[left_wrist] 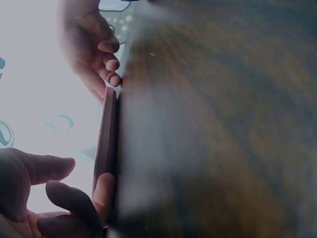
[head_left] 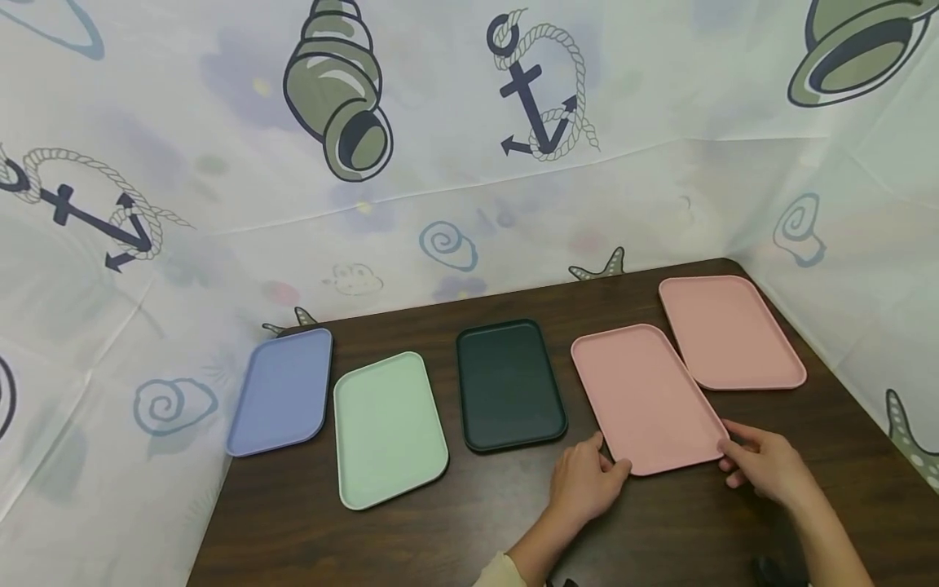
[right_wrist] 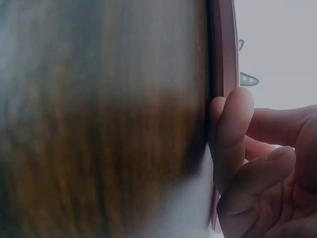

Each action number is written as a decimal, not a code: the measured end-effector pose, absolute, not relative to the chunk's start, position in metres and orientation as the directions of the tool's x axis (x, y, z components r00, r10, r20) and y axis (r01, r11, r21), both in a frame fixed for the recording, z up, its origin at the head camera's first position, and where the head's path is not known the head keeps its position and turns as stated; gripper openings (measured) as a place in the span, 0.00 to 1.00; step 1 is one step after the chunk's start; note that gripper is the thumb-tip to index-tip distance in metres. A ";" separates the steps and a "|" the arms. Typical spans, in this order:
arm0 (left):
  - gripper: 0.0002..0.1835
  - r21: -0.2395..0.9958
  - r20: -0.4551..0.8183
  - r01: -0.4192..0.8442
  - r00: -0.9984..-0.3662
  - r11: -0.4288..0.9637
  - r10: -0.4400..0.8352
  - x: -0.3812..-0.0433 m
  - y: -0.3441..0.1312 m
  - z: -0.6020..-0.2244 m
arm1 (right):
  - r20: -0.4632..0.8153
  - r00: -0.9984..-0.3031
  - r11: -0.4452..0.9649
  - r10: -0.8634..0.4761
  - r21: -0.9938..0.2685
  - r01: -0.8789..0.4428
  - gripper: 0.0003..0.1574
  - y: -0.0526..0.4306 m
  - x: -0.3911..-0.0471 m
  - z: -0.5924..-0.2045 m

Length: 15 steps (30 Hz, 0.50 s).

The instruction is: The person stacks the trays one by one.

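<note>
The nearer pink tray [head_left: 649,395] lies on the dark wooden table, its near side toward me. At its near left corner my left hand [head_left: 587,481] touches the rim with a fingertip, and in the left wrist view its thumb [left_wrist: 52,167] stands apart from the tray edge [left_wrist: 105,139]. My right hand [head_left: 766,465] pinches the near right corner between thumb and fingers. The right wrist view shows these fingers [right_wrist: 233,134] against the tray's edge [right_wrist: 225,44], partly hiding the thumb. Behind and right lies a second pink tray [head_left: 734,334].
Left of the pink trays lie a dark green tray [head_left: 509,387], a light green tray [head_left: 389,432] and a blue tray [head_left: 282,391]. The dark wooden table [head_left: 293,522] meets a printed white cloth [head_left: 455,147] behind and at both sides.
</note>
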<state>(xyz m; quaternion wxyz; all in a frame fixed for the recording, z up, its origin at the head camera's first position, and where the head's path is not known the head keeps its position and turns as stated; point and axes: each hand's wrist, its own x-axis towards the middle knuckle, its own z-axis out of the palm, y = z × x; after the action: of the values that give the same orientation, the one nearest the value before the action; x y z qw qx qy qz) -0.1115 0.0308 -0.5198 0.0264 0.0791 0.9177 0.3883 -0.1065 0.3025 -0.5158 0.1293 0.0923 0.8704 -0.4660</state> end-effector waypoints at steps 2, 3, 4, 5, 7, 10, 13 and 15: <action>0.28 0.722 0.017 0.123 -0.987 0.681 0.161 -0.112 0.031 -0.521 | -0.312 -0.949 0.542 0.037 -0.792 0.282 0.38 0.301 -0.106 -0.516; 0.27 0.725 0.022 0.124 -0.987 0.677 0.157 -0.112 0.031 -0.521 | -0.310 -0.950 0.542 0.038 -0.792 0.280 0.37 0.301 -0.106 -0.516; 0.26 0.730 0.025 0.124 -0.988 0.673 0.155 -0.112 0.031 -0.522 | -0.309 -0.950 0.547 0.040 -0.789 0.280 0.37 0.301 -0.106 -0.516; 0.26 0.734 0.027 0.122 -0.988 0.668 0.151 -0.113 0.031 -0.523 | -0.309 -0.950 0.553 0.043 -0.785 0.280 0.37 0.301 -0.106 -0.516; 0.25 0.740 0.033 0.123 -0.989 0.662 0.146 -0.114 0.031 -0.524 | -0.302 -0.952 0.569 0.046 -0.776 0.274 0.37 0.300 -0.106 -0.517; 0.24 0.752 0.038 0.117 -0.990 0.649 0.135 -0.115 0.030 -0.525 | -0.298 -0.953 0.579 0.045 -0.770 0.268 0.36 0.300 -0.105 -0.517; 0.23 0.764 0.046 0.119 -0.990 0.634 0.130 -0.115 0.028 -0.525 | -0.296 -0.954 0.577 0.041 -0.773 0.265 0.36 0.300 -0.103 -0.518; 0.23 0.770 0.050 0.119 -0.991 0.627 0.127 -0.115 0.027 -0.526 | -0.293 -0.955 0.573 0.040 -0.777 0.262 0.36 0.299 -0.102 -0.517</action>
<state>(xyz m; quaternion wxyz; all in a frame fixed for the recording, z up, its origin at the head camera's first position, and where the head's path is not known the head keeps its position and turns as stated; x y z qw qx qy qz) -0.1148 0.0273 -0.5257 0.0046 0.0682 0.9020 0.4263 -0.1025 0.2988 -0.5174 0.1224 0.0859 0.8784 -0.4540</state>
